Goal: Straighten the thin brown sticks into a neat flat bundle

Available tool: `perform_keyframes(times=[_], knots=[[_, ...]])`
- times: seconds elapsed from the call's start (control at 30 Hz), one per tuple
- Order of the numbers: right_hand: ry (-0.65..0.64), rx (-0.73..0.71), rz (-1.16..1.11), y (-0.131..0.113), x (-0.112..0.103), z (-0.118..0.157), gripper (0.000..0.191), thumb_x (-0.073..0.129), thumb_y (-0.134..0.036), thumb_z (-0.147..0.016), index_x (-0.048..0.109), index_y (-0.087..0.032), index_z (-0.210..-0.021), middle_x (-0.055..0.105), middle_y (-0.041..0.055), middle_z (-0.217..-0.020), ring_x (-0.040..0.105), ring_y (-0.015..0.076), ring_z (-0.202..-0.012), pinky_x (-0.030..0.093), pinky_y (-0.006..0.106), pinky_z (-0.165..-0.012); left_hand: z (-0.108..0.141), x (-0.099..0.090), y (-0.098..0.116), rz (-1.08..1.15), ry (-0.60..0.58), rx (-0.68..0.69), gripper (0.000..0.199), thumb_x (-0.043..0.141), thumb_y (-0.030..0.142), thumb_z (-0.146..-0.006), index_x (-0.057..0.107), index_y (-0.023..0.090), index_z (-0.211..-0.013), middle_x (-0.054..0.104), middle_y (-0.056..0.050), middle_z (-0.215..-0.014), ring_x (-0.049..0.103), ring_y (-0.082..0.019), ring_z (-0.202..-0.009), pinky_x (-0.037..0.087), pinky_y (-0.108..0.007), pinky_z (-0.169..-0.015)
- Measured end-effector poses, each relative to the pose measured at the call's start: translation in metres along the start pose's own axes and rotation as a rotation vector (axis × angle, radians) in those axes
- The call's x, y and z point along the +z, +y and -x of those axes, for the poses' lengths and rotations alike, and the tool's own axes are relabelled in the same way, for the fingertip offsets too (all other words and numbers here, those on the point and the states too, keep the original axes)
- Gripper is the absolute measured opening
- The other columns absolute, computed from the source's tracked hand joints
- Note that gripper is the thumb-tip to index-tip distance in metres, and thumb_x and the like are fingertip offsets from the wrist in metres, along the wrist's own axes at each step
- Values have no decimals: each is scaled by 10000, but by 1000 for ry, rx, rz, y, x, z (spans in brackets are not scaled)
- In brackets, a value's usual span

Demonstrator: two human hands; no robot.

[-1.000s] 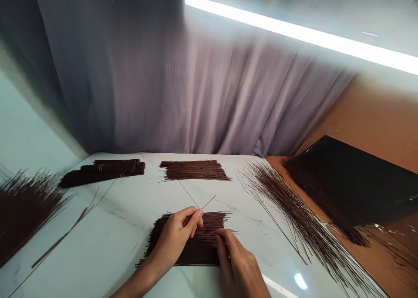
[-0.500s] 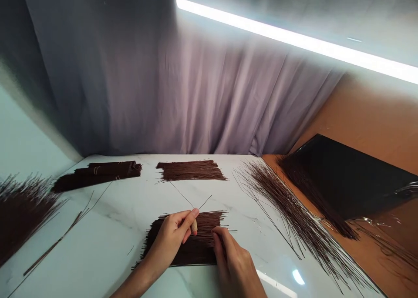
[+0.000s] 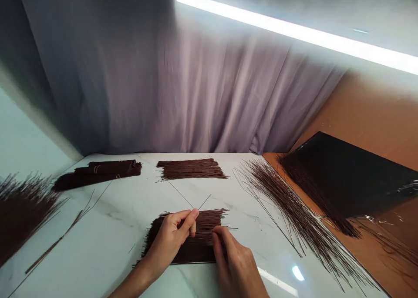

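Strand pinch above near stack

Head view: The left hand (image 3: pixel 170 235) is positioned over the left part of the near stack (image 3: pixel 202 241), a flat layer of dark brown strands lying roughly crosswise on the white marbled table (image 3: pixel 124 241). Its thumb and index finger are pressed together, pinching thin strands (image 3: pixel 180 195) at the point where two lengths meet. One length extends obliquely up and to the left, the other up and to the right, forming an open V. A short tan piece (image 3: pixel 193 228) with a reddish end shows below the thumb; whether it is a finger wrapping or a separate part cannot be determined.

The right hand (image 3: pixel 237 256) is located at the right side of the near stack. Thumb and index fingertips are brought together; any strand between them cannot be confirmed.

Beyond the near stack lies the far stack (image 3: pixel 192 169), also flat and brown. To its left are rolled bundles (image 3: pixel 106 169) with light-coloured ties. A dense pile (image 3: pixel 22 219) occupies the left edge of the view, with a narrow bunch (image 3: pixel 54 245) between it and the left hand. A long loose bundle (image 3: pixel 294 202) runs diagonally along the table's right side. Farther right, a dark sheet (image 3: pixel 352 176) rests on a brown surface (image 3: pixel 388 135), and a dark bundle (image 3: pixel 321 200) lies along the sheet's left edge.
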State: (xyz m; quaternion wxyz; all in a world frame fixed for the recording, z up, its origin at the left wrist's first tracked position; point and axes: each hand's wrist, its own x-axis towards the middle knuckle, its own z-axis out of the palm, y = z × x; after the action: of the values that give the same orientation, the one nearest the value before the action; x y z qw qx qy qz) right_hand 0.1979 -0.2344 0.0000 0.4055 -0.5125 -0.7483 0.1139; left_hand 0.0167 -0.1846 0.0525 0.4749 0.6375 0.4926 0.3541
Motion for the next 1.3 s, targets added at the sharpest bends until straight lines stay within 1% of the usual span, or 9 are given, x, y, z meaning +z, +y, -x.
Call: perform_keyframes(times=[0.13,0.3,0.5,0.6,0.73,0.8,0.93,1.07,1.3], knots=[[-125,79,-225,0,-10,-5,207,357,-308,-1082,527,-231,-994,621,-1,-795,591,138,-651,442,239,-602,7,-5,4,2,-67,42,556,412,566,-1022,444,200,-605,308,71,-551,309,-108,-516,257,-248,-528],[-362,166,-469,3,-44,-35,303,438,-429,-1065,577,-207,-913,599,-1,-797,565,143,-724,472,238,-664,20,-14,21,-16,-331,112,587,425,531,-1030,486,182,-562,394,46,-564,350,-103,-526,290,-248,-550],[-555,-77,-391,-14,-91,-92,203,499,-326,-1055,623,-209,-945,675,2,-902,611,145,-827,496,250,-762,27,-10,28,8,-607,87,566,450,481,-1029,508,184,-550,433,37,-566,382,-110,-531,303,-257,-570],[-476,-303,-95,-31,-97,-96,220,470,-245,-1055,630,-212,-908,669,16,-849,597,156,-782,472,273,-747,18,-10,18,-38,-502,48,567,429,509,-1028,483,187,-565,423,38,-576,370,-117,-556,285,-259,-566],[-208,-431,81,-35,-76,-57,257,392,-136,-1020,571,-214,-853,613,19,-717,532,151,-623,407,276,-615,8,-18,11,-107,-350,64,574,385,540,-1037,484,188,-593,397,52,-560,358,-114,-541,277,-251,-543],[-160,-361,-55,-28,-62,-34,201,428,-145,-1020,544,-223,-877,607,2,-712,528,131,-587,388,253,-562,8,-22,12,-160,-307,78,546,386,520,-1045,521,187,-634,441,50,-586,410,-117,-573,308,-241,-576],[-275,-147,-248,-14,-53,-15,149,470,-182,-1032,531,-231,-906,635,15,-806,585,141,-697,443,243,-626,13,-20,17,-173,-277,42,437,381,504,-1054,595,206,-816,528,54,-624,457,-122,-589,338,-229,-585],[-310,-109,-301,-11,-58,-18,145,469,-205,-1038,541,-236,-916,643,13,-846,591,144,-744,455,247,-663,14,-13,17,-110,-310,1,357,355,482,-1063,569,219,-954,564,64,-680,404,-96,-479,335,-230,-520],[-337,-40,-252,3,-49,-7,180,446,-257,-1053,573,-223,-930,636,16,-842,575,145,-729,443,250,-645,13,-12,22,-97,-266,27,336,374,444,-1061,567,213,-912,607,44,-699,440,-106,-525,366,-229,-566]])
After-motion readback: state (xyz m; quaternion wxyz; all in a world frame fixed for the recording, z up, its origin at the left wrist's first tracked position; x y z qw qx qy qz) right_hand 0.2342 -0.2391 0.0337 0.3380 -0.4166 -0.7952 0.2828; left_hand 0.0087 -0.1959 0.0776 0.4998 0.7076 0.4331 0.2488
